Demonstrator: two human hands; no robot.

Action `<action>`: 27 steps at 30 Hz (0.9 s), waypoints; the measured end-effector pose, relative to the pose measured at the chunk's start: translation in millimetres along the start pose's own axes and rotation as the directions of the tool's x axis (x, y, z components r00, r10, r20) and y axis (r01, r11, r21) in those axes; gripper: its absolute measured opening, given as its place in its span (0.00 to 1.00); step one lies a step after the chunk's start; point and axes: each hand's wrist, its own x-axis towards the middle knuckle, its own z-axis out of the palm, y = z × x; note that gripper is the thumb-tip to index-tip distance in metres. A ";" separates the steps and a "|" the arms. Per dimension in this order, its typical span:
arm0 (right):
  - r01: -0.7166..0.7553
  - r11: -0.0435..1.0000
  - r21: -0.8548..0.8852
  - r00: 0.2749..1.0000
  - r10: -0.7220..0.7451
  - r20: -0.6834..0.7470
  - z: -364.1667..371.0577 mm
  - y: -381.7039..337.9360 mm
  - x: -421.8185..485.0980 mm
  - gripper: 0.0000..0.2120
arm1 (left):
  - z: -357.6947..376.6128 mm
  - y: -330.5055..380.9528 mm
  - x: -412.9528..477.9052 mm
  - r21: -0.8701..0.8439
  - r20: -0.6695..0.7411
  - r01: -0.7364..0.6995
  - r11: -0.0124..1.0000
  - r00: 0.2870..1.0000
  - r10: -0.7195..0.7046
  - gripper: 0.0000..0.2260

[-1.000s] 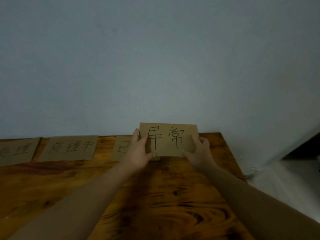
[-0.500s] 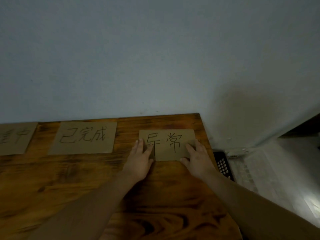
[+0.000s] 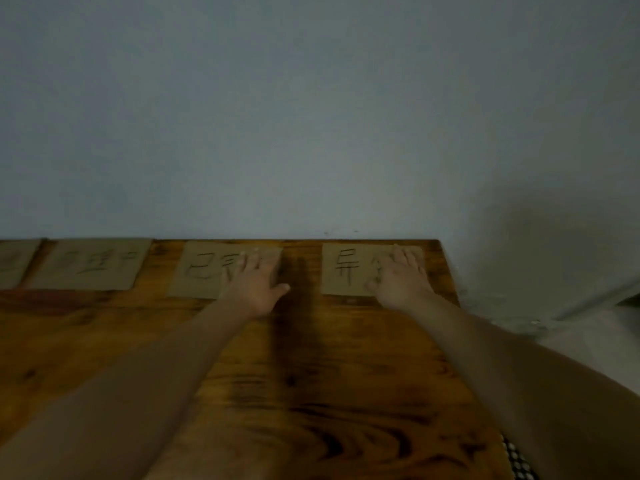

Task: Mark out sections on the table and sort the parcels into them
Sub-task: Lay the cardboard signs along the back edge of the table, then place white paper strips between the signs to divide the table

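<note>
The left hand [image 3: 254, 284] lies flat on one cardboard label [image 3: 197, 271]; the right hand [image 3: 401, 278] lies flat on another label [image 3: 343, 271] on the bench [image 3: 311, 375].

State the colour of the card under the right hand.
Brown card with black handwriting; head view.

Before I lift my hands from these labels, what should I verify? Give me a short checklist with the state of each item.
1. Rightmost label flat under right hand: ok.
2. Neighbouring label flat under left hand: ok.
3. Bare table between these two: ok.
4. Second label and leftmost label in line along far edge: ok.
5. Writing readable: cannot tell, blurred and partly covered.
6. Parcels at hand: cannot tell, none in view.
</note>
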 end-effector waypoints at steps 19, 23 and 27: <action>0.570 0.817 0.084 0.796 -0.575 0.187 92.2 -563.3 -204.6 0.33 | -54.8 -567.5 -360.7 -0.386 -0.131 0.557 0.735 0.756 -0.642 0.32; 0.607 0.783 0.138 0.744 -0.620 0.247 124.0 -642.1 -219.6 0.32 | -43.5 -642.3 -380.3 -0.403 -0.080 0.607 0.685 0.723 -0.687 0.33; 0.584 0.787 0.198 0.728 -0.616 0.302 167.2 -704.1 -208.1 0.35 | -34.9 -689.2 -365.1 -0.412 -0.028 0.607 0.680 0.738 -0.675 0.32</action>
